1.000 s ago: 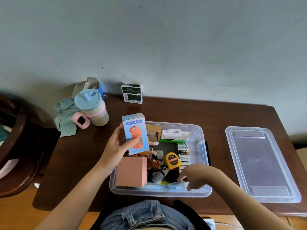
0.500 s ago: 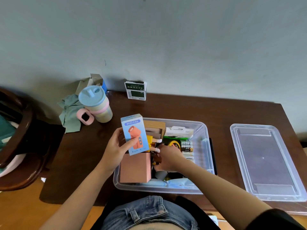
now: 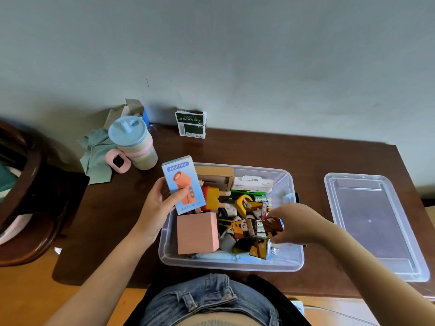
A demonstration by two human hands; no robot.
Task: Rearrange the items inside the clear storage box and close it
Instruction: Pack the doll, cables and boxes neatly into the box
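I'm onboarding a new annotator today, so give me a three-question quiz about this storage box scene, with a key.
1. True or false: the lid sits on the clear storage box.
2. Which hand holds the MINI FAN box?
3. The right hand grips: A) tape measure B) picture cube puzzle C) pink box

Key: 1. False, it lies on the table to the box's right. 2. The left hand. 3. B.
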